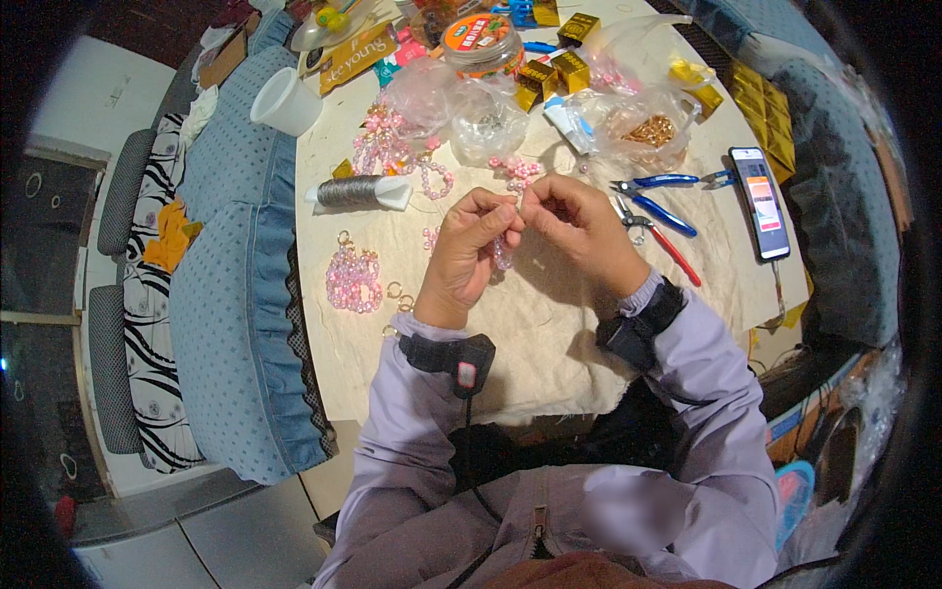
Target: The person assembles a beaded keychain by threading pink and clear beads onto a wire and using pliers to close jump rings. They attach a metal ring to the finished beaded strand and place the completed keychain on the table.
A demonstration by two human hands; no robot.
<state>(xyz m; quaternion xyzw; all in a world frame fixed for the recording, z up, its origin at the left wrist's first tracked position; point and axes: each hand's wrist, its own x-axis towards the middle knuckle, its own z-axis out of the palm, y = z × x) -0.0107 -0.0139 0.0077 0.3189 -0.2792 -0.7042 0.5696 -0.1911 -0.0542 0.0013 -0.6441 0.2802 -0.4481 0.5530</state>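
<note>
Over the cream cloth (530,353), my two hands meet fingertip to fingertip. My left hand (469,253) is closed in a pinch on a strand of pink beads (502,255), part of which shows below its fingers. Thumb and fingers of my right hand (581,231) are pressed together beside it; what they pinch is too small to make out. A finished-looking cluster of pink bead strings (353,280) lies left of my hands, with gold rings (399,296) beside it. Just beyond my fingertips is a pink bead bunch (517,172).
Blue-handled pliers (662,208) and red-handled pliers (675,253) lie to the right, near a lit phone (758,204). A wire spool (361,192) is at the left. Behind sit bags of gold findings (650,130), a round jar (483,47), gold boxes (569,72) and a white cup (287,102).
</note>
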